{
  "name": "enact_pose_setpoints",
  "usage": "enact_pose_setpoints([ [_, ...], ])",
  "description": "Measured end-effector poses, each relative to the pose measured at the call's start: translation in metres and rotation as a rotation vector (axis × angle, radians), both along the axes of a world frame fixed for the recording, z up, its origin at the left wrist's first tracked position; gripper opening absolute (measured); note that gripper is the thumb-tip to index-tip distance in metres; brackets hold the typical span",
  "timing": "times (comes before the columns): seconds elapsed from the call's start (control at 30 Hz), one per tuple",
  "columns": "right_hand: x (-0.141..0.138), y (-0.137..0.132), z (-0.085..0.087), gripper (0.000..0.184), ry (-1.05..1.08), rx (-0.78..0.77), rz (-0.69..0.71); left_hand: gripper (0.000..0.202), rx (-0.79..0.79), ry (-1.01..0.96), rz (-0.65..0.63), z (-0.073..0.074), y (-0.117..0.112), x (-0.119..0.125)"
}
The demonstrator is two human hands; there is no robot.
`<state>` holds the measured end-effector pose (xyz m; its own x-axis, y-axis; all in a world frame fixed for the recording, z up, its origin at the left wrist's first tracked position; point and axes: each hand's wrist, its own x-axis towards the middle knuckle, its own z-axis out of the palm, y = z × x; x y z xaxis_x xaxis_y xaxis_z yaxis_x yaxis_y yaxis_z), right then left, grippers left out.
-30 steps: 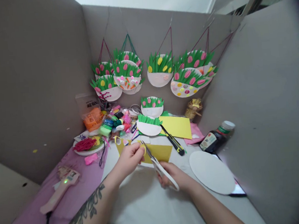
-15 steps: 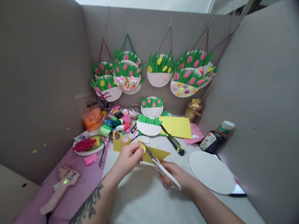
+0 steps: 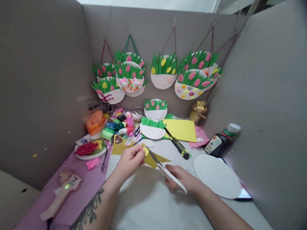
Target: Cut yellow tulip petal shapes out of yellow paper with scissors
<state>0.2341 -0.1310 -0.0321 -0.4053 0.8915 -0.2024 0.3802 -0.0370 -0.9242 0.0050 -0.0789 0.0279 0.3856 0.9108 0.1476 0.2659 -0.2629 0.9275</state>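
Between the thumb and fingers of my left hand (image 3: pixel 131 160) is a small rounded piece of yellow paper (image 3: pixel 146 151). My right hand (image 3: pixel 179 179) grips white-handled scissors (image 3: pixel 162 168), their blades pointing up and left to the edge of that piece. Whether the blades touch the paper I cannot tell. Beneath both hands lies a larger sheet of dark yellow paper (image 3: pixel 121 147), partly covered by my left hand. Just beyond sits a white half-plate with green paper grass (image 3: pixel 153 131), and a black and yellow utility knife (image 3: pixel 178 145) lies to its right.
A hot glue gun (image 3: pixel 66 195) rests on the purple surface at left. Clay packets (image 3: pixel 111 128) crowd the back left. At right are a dark bottle (image 3: pixel 222 141) and a white oval plate (image 3: pixel 216 176) over a phone. Decorated plates (image 3: pixel 165 81) hang on the grey partition.
The yellow piece and my left hand have shifted slightly left. The dark yellow sheet has slid a little left too. My right hand keeps its hold on the scissors.
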Motion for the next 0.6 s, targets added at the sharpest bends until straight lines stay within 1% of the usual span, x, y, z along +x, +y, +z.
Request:
enact_pose_setpoints([
  [0.27,0.0017,-0.0007,-0.0008,0.018,0.047,-0.057,0.000,0.027,-0.009,-0.018,0.031,0.0048,0.0002,-0.0017],
  [0.43,0.0041,-0.0004,-0.0033,0.018,0.062,-0.100,0.000,0.026,0.034,0.003,0.051,0.0064,0.0007,-0.0021],
  [0.6,0.0063,-0.0005,-0.0088,0.019,0.142,-0.107,0.010,0.023,0.085,0.041,0.084,0.0087,0.0015,-0.0034],
])
